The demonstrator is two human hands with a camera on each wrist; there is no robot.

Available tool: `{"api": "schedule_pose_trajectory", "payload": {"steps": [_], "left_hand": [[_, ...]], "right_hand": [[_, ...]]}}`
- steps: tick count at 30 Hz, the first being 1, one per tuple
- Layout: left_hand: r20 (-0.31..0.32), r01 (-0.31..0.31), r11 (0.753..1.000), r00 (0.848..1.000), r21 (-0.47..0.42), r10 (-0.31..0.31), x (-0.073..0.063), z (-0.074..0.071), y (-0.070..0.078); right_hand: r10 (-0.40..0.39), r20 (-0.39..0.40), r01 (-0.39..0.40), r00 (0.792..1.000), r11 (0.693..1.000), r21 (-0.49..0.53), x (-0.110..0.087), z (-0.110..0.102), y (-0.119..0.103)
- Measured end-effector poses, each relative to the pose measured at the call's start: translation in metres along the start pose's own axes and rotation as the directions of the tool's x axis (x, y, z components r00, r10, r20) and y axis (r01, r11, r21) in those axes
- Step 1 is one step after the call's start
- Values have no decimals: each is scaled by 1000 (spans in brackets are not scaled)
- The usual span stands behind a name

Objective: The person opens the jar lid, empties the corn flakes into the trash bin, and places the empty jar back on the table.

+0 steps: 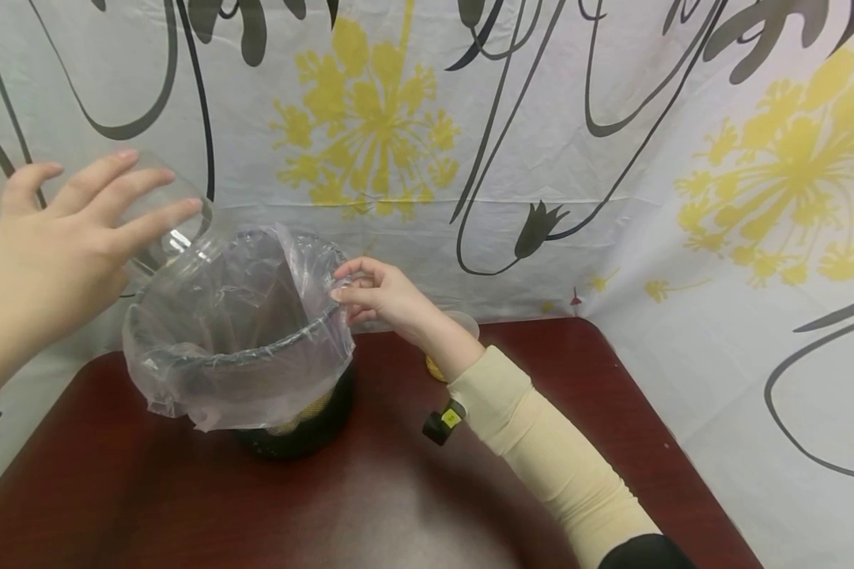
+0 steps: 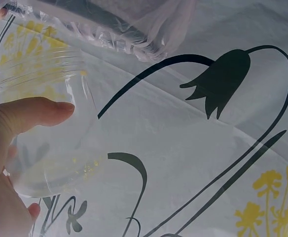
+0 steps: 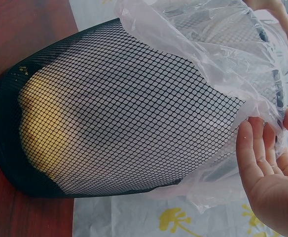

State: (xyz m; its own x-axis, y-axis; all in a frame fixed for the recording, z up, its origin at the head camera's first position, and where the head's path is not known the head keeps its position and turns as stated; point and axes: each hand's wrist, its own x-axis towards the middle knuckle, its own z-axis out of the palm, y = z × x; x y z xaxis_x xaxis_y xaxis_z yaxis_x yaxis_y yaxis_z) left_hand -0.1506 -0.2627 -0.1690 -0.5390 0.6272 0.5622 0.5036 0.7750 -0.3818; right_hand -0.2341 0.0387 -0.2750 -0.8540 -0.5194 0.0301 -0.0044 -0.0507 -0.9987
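Observation:
My left hand (image 1: 85, 217) grips a clear jar (image 2: 55, 143), tilted with its threaded mouth over the bin's left rim. A few yellow crumbs cling inside the jar near its base. The black mesh bin (image 3: 149, 108) stands upright on the table, lined with a thin translucent bag (image 1: 249, 391) folded down over the rim. At the rim's right side my right hand (image 1: 391, 300) pinches the bag and the edge, thumb on top and fingers outside. Through the mesh a yellow mass (image 3: 45, 131) shows at the bottom of the bin.
Behind my right wrist, partly hidden, stands a clear container (image 1: 464, 322) with something yellow (image 1: 436, 370) low in it. The dark red table (image 1: 370, 490) meets a patterned white cloth (image 1: 512, 158) at the back and right.

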Motion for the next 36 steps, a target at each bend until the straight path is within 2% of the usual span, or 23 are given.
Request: {"api": "schedule_pose_trajectory", "payload": {"steps": [11,19,24,36], "left_hand": [[90,2,999,996,42,-5,-1,2,0],[31,-73,997,997,28,72,-2,5,-1],[24,-92,995,995,22,92,-3,6,0],[93,-107,994,990,37,103,-3,3,2]], "right_hand": [[0,3,0,1000,1000,4,-1,-1,1],[-5,5,4,1000,1000,17,-1,-1,2],[-4,5,4,1000,1000,12,-1,0,3],[-4,-5,4,1000,1000,-1,0,0,1]]}}
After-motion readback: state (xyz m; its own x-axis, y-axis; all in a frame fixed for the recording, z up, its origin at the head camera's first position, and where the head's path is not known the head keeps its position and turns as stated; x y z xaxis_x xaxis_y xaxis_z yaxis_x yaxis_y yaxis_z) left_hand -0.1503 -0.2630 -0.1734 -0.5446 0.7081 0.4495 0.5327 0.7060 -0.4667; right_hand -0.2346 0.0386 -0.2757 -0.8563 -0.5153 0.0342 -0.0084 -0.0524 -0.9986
